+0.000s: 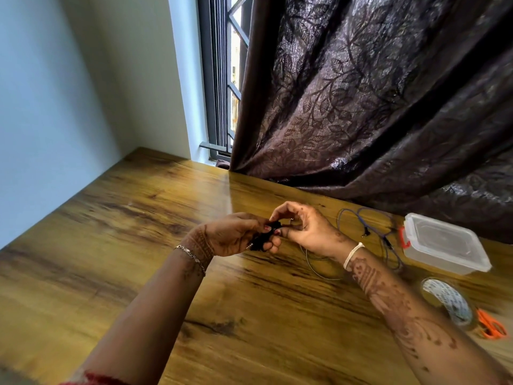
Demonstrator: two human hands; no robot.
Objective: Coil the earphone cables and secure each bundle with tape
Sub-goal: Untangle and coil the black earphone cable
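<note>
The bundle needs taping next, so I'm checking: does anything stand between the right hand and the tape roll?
Nothing upright does. Between the right hand, pinching the black bundle, and the tape roll only a thin grey cable lies flat on the table; the blue cable and container sit farther back.

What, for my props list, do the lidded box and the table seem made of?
The box looks like frosted translucent plastic: milky, light-passing walls and lid. The table looks like glossy wood, perhaps wood-print laminate: streaky grain, window glare.
</note>
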